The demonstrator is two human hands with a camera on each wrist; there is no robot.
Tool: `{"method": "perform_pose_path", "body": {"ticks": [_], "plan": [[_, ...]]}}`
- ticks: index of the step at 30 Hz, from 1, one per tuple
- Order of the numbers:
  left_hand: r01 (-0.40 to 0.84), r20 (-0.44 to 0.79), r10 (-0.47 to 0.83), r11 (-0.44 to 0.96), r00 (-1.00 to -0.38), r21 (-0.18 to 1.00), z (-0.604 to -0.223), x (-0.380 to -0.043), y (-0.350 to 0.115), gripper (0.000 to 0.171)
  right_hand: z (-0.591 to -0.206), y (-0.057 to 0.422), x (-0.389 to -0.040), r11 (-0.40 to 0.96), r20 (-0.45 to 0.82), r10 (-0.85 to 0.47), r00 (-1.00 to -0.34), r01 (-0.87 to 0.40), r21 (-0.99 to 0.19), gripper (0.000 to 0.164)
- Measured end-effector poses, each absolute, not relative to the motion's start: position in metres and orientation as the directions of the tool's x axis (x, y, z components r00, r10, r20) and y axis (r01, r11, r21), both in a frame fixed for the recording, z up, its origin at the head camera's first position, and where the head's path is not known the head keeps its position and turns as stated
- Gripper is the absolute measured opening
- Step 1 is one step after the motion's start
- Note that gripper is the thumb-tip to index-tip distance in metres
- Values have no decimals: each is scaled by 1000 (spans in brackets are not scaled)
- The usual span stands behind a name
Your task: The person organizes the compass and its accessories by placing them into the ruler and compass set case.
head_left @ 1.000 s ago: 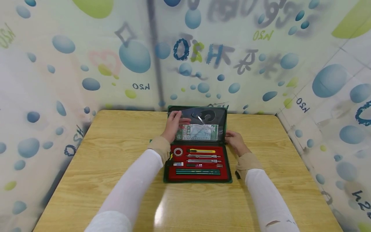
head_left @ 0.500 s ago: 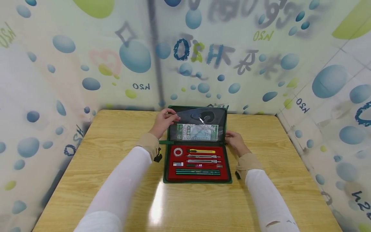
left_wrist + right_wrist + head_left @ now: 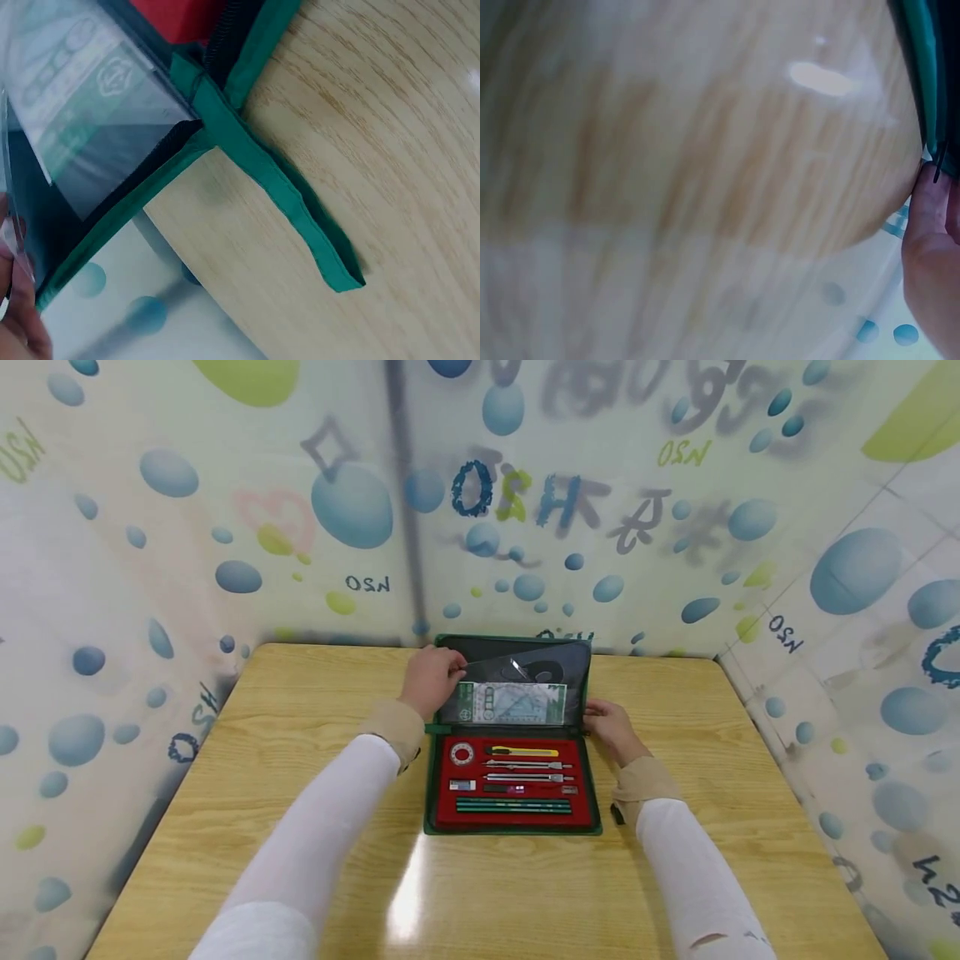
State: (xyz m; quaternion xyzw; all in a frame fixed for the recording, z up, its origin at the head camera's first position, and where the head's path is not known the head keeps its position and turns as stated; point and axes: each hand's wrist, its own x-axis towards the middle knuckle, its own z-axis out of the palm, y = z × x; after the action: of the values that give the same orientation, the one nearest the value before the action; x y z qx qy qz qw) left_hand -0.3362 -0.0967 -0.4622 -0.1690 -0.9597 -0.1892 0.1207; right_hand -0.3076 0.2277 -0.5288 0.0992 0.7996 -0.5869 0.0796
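Note:
A green zip-up drawing set case [image 3: 430, 793] lies open on the table, its lid [image 3: 450, 647] leaning up at the back. Between thumb and fingers, my left hand [image 3: 433, 681] pinches the edge of the clear plastic sheet [image 3: 71, 161] over the lid's pocket. Behind this sheet sits a green-and-white packet [image 3: 517, 702] of clear rulers. My right hand [image 3: 611, 727] holds the lid's lower right edge near the hinge; its fingers [image 3: 928, 206] are beside the zipper end. In the red tray [image 3: 446, 817] lie green pencils [image 3: 513, 806], compasses [image 3: 528, 765], a yellow cutter [image 3: 522, 751] and an eraser [image 3: 462, 785].
The wooden table [image 3: 300, 827] runs back to a patterned wall covering [image 3: 337, 552]. A green strap [image 3: 277, 195] sticks out from the case's left side over the table. A white ring-shaped item [image 3: 462, 753] sits in the tray's back left corner.
My left hand has moved left from over the lid to its left edge, then slightly right, and the plastic sheet's upper edge has come down. My right hand stays in place.

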Motion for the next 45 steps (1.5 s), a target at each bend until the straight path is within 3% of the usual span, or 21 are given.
{"method": "perform_pose_path", "body": {"ticks": [6, 25, 33, 40, 45], "plan": [[386, 352, 298, 897, -887, 214, -469, -336, -90, 14, -528, 229, -307, 288, -244, 67, -967, 253, -924, 39], [362, 254, 326, 925, -911, 113, -478, -330, -88, 14, -528, 230, -305, 299, -232, 39, -972, 233, -925, 39], [400, 304, 350, 909, -886, 118, -479, -332, -89, 15, -529, 231, -305, 319, -236, 42, -971, 237, -918, 38], [393, 311, 376, 919, -873, -6, -480, -332, -86, 18, -528, 232, -305, 340, -228, 31, -973, 225, -913, 37], [382, 327, 366, 924, -871, -17, -483, -329, -84, 18, -528, 233, -304, 339, -218, 24, -976, 213, -916, 36]]}}
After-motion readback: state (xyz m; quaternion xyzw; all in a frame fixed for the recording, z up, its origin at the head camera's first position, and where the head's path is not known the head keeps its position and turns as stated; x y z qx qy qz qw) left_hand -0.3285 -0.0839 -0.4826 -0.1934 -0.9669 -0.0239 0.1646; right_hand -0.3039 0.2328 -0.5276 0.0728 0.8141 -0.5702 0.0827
